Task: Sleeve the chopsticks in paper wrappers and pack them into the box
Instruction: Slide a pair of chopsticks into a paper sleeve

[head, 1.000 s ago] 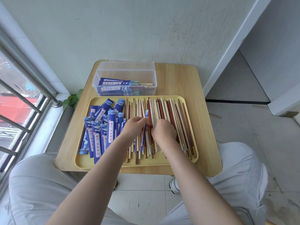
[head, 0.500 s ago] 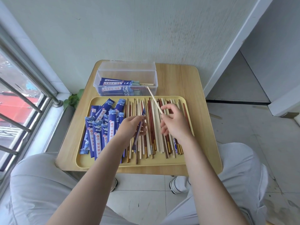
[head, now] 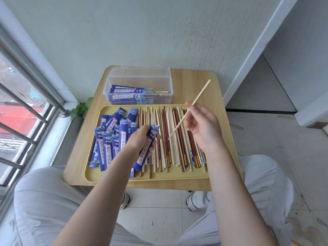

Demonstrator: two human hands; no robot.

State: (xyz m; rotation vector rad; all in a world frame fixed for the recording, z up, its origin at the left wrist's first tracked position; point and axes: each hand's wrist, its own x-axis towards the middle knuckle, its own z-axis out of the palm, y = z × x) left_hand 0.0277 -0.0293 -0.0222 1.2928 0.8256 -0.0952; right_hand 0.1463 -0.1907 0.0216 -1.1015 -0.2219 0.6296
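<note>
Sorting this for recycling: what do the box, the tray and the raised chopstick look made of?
Box: clear rigid plastic, glossy; the sleeved pairs inside show through its walls.
Tray: probably plastic, a smooth matte uniform yellow with a moulded rounded rim.
Chopstick held by the right hand: pale, unpainted, likely bamboo or light wood; no grain is visible.

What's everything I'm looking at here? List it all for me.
Table: one, light wood, against the wall.
Tray: one, yellow, on the table's near half.
Loose chopsticks: many, pale, red-brown and dark, on the tray's right part.
Empty wrappers: a pile, blue patterned, on the tray's left part.
Box: one, clear plastic, behind the tray, holding a few sleeved chopsticks.
Plant: green leaves, left of the table.
Window bars: metal, far left.
Left hand: grips one blue wrapper.
Right hand: pinches one pale chopstick, raised.
</note>
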